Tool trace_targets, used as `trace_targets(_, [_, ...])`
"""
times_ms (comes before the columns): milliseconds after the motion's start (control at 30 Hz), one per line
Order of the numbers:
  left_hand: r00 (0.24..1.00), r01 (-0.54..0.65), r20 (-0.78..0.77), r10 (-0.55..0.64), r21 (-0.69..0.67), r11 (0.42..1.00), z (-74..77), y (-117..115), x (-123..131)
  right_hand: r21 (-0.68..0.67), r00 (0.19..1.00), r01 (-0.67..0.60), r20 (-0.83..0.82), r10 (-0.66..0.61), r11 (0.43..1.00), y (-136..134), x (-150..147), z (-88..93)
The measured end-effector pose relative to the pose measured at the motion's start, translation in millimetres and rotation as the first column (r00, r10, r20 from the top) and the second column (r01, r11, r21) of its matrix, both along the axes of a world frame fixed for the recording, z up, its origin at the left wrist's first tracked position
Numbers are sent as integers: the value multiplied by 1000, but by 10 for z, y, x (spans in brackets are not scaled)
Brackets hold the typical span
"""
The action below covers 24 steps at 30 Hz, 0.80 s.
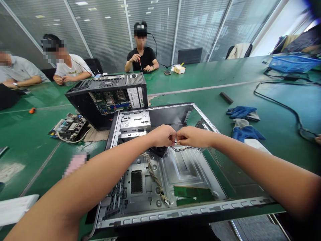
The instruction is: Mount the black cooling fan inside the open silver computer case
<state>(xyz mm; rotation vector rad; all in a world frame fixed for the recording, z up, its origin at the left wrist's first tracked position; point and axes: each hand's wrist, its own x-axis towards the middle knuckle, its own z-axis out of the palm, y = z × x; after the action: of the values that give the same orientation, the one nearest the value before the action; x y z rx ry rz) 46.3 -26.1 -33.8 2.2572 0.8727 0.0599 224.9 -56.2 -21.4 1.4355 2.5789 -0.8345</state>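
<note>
An open computer case lies on its side before me. Over its middle, my left hand and my right hand meet, fingers pinched close together. Both pinch a thin fan cable, whose dark wires run below the right hand. Beneath the left hand sits a black fan, partly covered by it. A bundle of beige twisted wires trails across the case floor. Green memory sticks lie at the near side inside the case. What exactly sits between the fingertips is hidden.
Behind the case stands a second black computer tower. A motherboard lies to the left. Blue gloves, a blue basket and a black cable are on the right. Across the table, a person holds a screwdriver.
</note>
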Motion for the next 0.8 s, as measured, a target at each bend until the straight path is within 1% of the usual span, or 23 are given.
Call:
trace_targets(133, [1000,18,-19,-16,112,994,12,0,-1,48,1000,-24,8,24,999,-8,2,-14])
trace_targets(233, [1000,-8,-7,9,183,983,30,5,-13,35,1000,-1,-2,1,999,-2,9,-12])
trace_targets(300, [1000,-31,0,31,199,980,43,6,-24,-43,999,19,-28,-20,999,5,17,-7])
trace_targets(400, [999,-35,7,35,193,981,49,5,-39,-199,995,39,-84,-57,979,14,27,6])
trace_targets(467, [999,-34,9,33,194,980,39,8,-47,-236,991,42,-116,-71,971,20,29,15])
trace_targets(633, [999,-40,26,35,238,970,4,27,-52,-188,981,80,-161,-111,979,37,21,34])
trace_targets(800, [999,-33,13,31,262,964,20,32,-52,-152,978,99,-165,-124,983,50,25,19])
